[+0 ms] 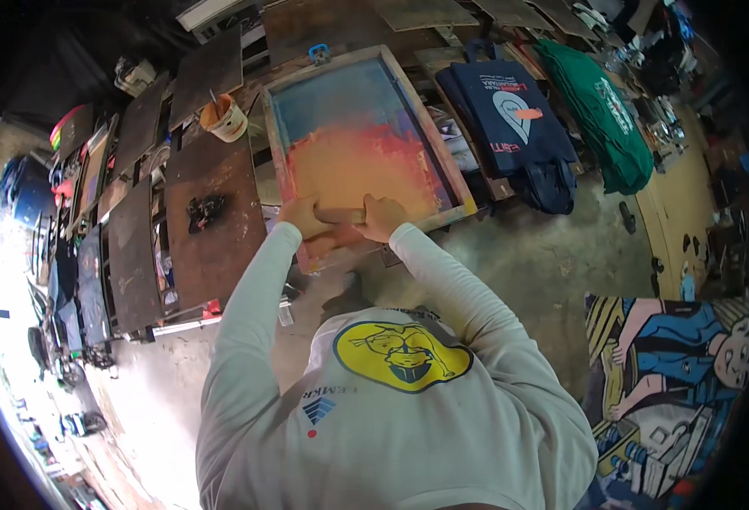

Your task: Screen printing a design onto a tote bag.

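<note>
The squeegee [340, 216] lies across the near end of the frame [426, 123], within its rails. The left hand [305, 218] grips the squeegee's left end, close to the frame's left rail; the right hand [383, 218] closes around its right end, thumb on top. Orange ink [349, 170] covers the frame's nearer half, turning red and then blue toward its far end, where a blue clamp [319, 53] sits. Left of the frame are a bucket [234, 127] and, nearer, a black bundle [206, 211] on a brown board [221, 263]. Right of it lie a navy bag [476, 93] and, beyond, a green bag [591, 106].
</note>
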A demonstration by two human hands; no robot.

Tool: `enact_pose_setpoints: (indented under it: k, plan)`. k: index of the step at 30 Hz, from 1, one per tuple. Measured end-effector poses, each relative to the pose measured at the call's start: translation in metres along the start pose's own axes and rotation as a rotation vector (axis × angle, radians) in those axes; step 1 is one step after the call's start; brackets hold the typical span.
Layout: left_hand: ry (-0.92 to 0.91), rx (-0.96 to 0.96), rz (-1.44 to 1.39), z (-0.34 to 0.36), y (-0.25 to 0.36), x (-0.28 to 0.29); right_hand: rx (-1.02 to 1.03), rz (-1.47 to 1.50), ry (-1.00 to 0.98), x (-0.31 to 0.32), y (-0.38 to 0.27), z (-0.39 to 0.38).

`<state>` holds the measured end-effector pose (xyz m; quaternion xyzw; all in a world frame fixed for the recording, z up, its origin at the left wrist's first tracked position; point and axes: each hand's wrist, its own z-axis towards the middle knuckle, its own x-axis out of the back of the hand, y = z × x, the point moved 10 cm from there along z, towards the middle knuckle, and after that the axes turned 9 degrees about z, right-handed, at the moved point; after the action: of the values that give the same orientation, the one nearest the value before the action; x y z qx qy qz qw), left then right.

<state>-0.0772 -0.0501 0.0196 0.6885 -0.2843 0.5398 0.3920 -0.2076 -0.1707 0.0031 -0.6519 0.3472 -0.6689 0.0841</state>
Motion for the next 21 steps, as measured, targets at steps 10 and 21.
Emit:
enact_pose_setpoints:
  k: [10,21]
  plan:
    - [-0.209,-0.497,0.208,0.134,0.102,0.022,-0.241,0.082,0.135,0.058,0.071,-0.005]
    - [-0.156,-0.871,0.131,0.183,0.154,0.013,-0.667,0.019,0.274,0.059,0.089,-0.020]
